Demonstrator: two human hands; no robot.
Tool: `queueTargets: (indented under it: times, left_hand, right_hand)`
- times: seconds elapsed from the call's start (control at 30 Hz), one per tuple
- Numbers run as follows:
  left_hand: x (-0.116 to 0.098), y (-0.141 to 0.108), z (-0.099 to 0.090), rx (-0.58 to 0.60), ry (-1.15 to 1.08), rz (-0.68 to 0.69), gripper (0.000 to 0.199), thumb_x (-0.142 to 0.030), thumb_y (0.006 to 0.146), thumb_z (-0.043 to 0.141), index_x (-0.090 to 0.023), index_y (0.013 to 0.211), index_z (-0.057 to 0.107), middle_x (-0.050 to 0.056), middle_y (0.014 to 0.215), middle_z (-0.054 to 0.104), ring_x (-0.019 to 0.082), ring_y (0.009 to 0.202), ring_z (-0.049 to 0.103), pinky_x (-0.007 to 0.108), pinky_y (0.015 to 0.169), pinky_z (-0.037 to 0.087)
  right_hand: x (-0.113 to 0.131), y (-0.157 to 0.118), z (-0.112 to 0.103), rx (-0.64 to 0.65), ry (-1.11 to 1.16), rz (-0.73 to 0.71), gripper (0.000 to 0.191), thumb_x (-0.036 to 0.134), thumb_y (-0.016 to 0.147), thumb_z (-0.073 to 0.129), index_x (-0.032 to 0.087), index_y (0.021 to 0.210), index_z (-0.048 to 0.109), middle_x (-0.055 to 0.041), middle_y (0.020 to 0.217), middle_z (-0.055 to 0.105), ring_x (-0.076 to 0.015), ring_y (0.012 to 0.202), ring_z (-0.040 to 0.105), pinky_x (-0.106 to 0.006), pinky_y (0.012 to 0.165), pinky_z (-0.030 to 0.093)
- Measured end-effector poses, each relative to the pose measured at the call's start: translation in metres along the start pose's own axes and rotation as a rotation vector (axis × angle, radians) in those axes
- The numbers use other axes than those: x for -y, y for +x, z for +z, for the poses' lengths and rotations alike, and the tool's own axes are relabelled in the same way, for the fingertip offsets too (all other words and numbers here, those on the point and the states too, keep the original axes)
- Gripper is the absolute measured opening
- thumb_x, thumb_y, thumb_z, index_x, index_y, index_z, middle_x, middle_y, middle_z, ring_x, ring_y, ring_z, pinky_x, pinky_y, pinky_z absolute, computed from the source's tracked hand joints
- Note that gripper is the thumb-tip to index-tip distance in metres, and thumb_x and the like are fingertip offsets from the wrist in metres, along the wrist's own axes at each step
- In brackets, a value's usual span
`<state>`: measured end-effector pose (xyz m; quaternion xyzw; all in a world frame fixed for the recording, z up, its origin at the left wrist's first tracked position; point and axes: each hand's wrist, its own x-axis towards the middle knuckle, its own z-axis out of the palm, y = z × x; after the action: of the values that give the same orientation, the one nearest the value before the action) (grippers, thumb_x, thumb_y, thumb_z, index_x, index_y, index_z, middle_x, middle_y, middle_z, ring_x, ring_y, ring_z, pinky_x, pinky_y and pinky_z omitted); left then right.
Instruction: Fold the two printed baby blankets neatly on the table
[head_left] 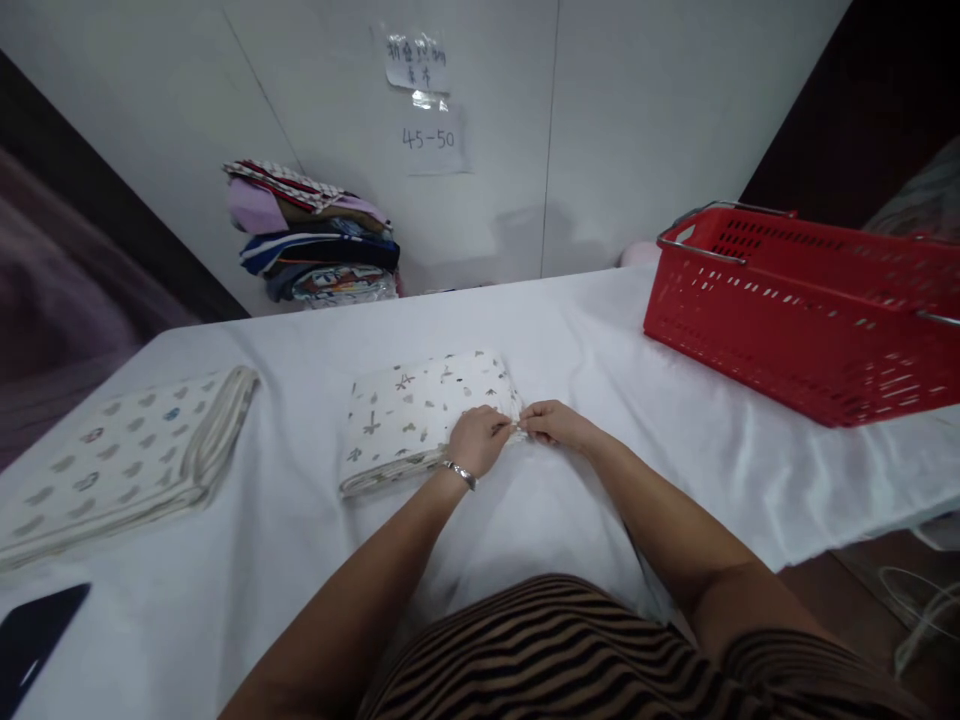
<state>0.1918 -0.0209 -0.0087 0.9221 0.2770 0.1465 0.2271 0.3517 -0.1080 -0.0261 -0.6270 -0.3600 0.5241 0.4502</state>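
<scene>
A folded cream cloth with small brown and grey prints [409, 405] lies flat on the white-covered table, in front of me. At its near right corner my left hand [480, 438], with a silver bracelet at the wrist, pinches the cloth's edge. My right hand [556, 422] meets it there from the right, its fingertips closed on the same corner. Both hands almost touch. The layers between the fingertips are too small to make out. A second folded cloth, cream with grey hearts [127, 455], rests to the left, apart from both hands.
To the right stands a red plastic basket [780, 340] with metal handles. A stack of folded fabrics [319, 240] is at the back left by the wall. A dark flat object [37, 635] lies at the near left. Paper signs [431, 140] hang on the wall.
</scene>
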Motion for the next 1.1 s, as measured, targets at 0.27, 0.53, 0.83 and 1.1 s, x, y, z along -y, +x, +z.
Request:
queueTargets:
  times: [0.27,0.53,0.83,1.1]
  left_hand:
    - [-0.014,-0.006,0.005,-0.174,-0.041,-0.063,0.022,-0.027,0.085,0.048,-0.021,0.078,0.068,0.003,0.078,0.062,0.015,0.080,0.054,0.029,0.073,0.040]
    - [-0.015,-0.017,0.022,-0.217,0.110,0.119,0.018,-0.028,0.086,0.050,-0.020,0.093,0.065,0.005,0.090,0.063,0.019,0.087,0.052,0.033,0.081,0.040]
    - [-0.014,-0.013,0.019,-0.210,-0.003,-0.046,0.012,-0.026,0.082,0.054,-0.021,0.084,0.065,0.004,0.084,0.063,0.018,0.084,0.055,0.032,0.079,0.042]
    - [-0.014,-0.014,0.021,-0.249,-0.058,-0.053,0.011,-0.024,0.081,0.055,-0.021,0.083,0.066,0.003,0.084,0.064,0.016,0.082,0.055,0.030,0.078,0.042]
  right_hand:
    - [0.001,0.000,0.002,-0.011,0.004,-0.023,0.007,0.023,0.065,0.060,0.017,0.066,0.056,0.0077,0.041,0.046,-0.0052,0.036,0.034,-0.019,0.037,0.021]
    - [-0.002,0.002,0.003,-0.001,0.106,0.026,0.007,0.021,0.064,0.055,0.017,0.058,0.053,0.0071,0.038,0.042,-0.0051,0.033,0.030,-0.020,0.035,0.016]
    - [0.000,-0.002,-0.010,-0.069,0.027,-0.029,0.015,0.028,0.067,0.062,0.017,0.059,0.055,0.0059,0.042,0.047,-0.0057,0.037,0.036,-0.020,0.038,0.025]
    - [-0.003,-0.008,-0.015,0.000,-0.063,0.052,0.027,0.041,0.072,0.063,0.016,0.064,0.060,0.0038,0.049,0.050,-0.0055,0.037,0.040,-0.019,0.034,0.022]
